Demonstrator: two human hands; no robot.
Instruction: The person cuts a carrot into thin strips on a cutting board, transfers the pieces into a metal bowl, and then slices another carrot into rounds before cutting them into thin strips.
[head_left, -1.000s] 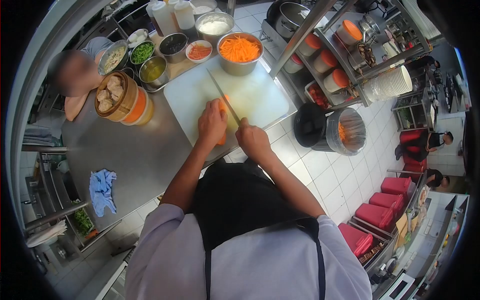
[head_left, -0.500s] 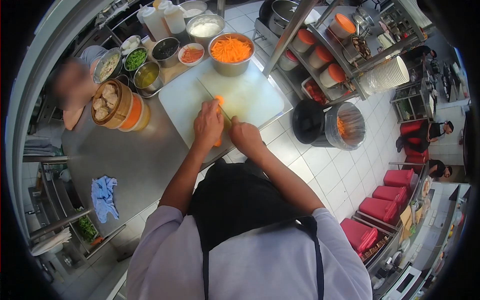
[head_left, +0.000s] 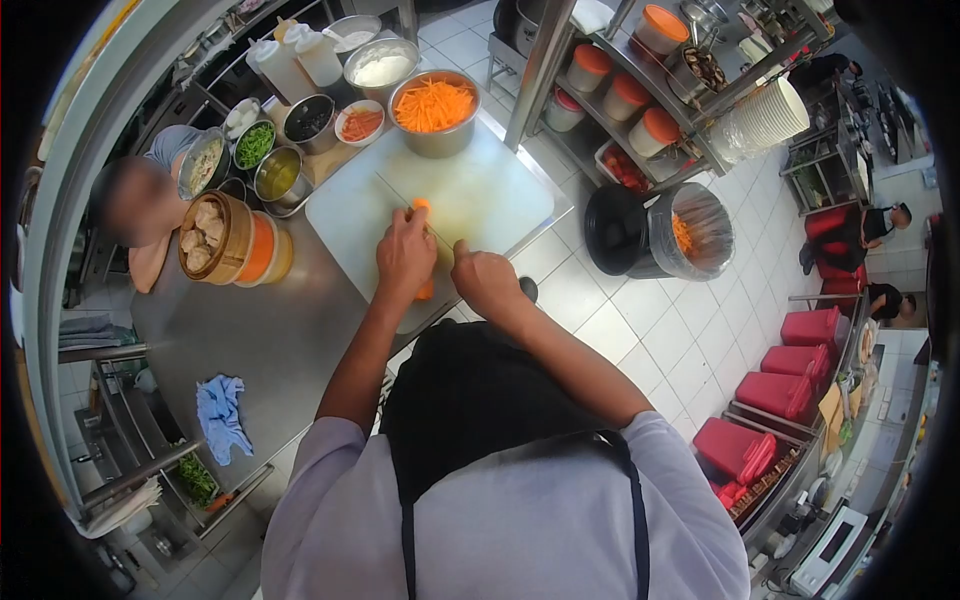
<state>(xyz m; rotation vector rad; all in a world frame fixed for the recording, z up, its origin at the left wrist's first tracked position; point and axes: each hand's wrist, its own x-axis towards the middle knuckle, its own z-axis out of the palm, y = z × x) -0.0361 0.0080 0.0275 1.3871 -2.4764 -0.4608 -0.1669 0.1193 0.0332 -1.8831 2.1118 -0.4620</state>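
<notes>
A white cutting board [head_left: 350, 200] lies on the steel table. My left hand [head_left: 406, 252] is closed over a carrot [head_left: 422, 204], whose orange ends show above and below the fingers. Beside it, my right hand [head_left: 487, 283] is wrapped round the handle of a knife [head_left: 400, 197], with the thin blade slanting up and left across the board, close to the carrot. At the board's far edge stands a steel bowl [head_left: 437, 138] full of shredded carrot.
Steamer baskets [head_left: 225, 238] with dumplings stand left, near a person's arm [head_left: 150, 262]. Several bowls and white squeeze bottles [head_left: 318, 58] line the back. A blue cloth [head_left: 222, 418] lies on the table [head_left: 250, 340]. Right are a shelf [head_left: 680, 90] and a lined bin [head_left: 692, 232].
The camera view has shifted, moving the board and bowls slightly left. My right hand has lifted a little relative to the carrot; both hands keep their holds.
</notes>
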